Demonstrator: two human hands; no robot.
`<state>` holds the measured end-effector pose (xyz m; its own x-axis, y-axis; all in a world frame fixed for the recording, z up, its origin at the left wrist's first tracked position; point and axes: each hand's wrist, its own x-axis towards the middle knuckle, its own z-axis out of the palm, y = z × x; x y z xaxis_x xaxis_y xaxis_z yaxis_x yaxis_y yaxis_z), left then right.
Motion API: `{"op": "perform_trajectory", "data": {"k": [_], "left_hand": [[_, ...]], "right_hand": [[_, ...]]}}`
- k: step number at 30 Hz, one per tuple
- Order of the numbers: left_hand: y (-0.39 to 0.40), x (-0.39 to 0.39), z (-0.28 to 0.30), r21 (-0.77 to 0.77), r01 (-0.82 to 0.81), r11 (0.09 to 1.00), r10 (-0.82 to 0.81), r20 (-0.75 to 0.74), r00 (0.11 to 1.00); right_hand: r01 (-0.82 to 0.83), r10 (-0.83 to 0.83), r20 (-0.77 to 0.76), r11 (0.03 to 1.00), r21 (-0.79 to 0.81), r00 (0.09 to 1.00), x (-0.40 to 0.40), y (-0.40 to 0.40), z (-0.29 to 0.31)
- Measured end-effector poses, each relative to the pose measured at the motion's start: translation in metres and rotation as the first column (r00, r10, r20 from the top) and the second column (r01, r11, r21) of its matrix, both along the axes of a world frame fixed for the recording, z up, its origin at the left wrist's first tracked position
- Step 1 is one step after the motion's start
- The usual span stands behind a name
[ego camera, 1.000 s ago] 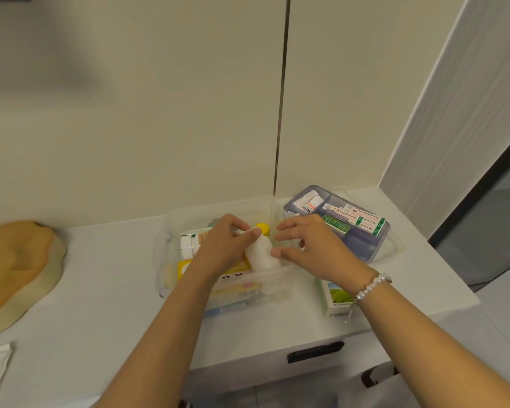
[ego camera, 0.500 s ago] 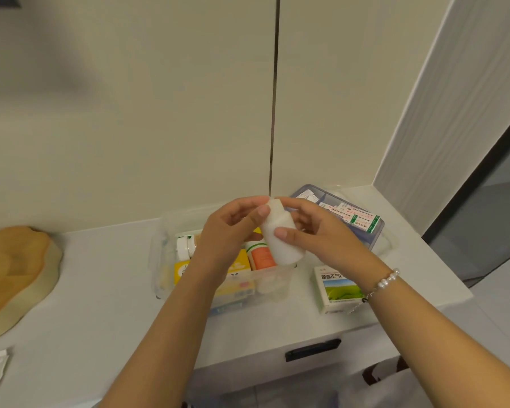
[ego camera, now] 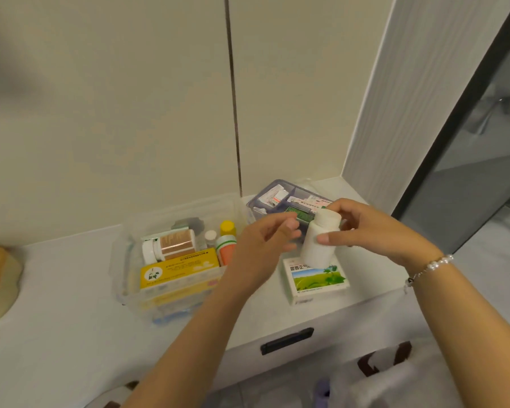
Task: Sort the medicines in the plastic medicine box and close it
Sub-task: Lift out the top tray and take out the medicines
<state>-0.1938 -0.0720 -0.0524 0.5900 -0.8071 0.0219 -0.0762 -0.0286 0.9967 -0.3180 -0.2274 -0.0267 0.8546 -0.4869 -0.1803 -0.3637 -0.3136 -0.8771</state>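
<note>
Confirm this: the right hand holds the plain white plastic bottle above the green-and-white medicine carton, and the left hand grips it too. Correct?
Not quite. In the head view the left hand is open beside the plain white plastic bottle, not gripping it. The right hand alone holds it above the green-and-white medicine carton.

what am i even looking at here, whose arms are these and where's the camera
There is no machine here. The arms belong to a person, and the single camera is worn on their head, looking forward and down, so you see what they see.

Their right hand, the one with a bead bracelet, holds a plain white bottle above the white counter. The left hand is beside the bottle with its fingers loosely spread, not gripping it.

On the counter sits a clear plastic medicine box holding a yellow carton, bottles and other packs. Behind it to the right is a blue-grey divided tray with small packets. A green and white carton lies on the counter below the bottle.
</note>
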Motion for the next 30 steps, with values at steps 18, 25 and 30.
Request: {"op": "perform_trajectory", "data": {"k": [18,25,30], "left_hand": [[-0.037,-0.043,-0.058,0.479,-0.053,0.876,-0.116,0.315,0.942],[-0.039,-0.043,-0.069,0.51,-0.118,0.852,-0.101,0.381,0.919],[-0.039,-0.04,-0.068,0.516,-0.113,0.849,-0.088,0.349,0.933]], "right_hand": [[0.101,-0.244,-0.373,0.926,-0.365,0.895,-0.018,-0.037,-0.043],[0.077,-0.218,-0.367,0.929,-0.361,0.904,-0.016,-0.033,-0.049],[0.07,-0.203,-0.382,0.94,-0.333,0.901,-0.019,-0.032,-0.045]]}}
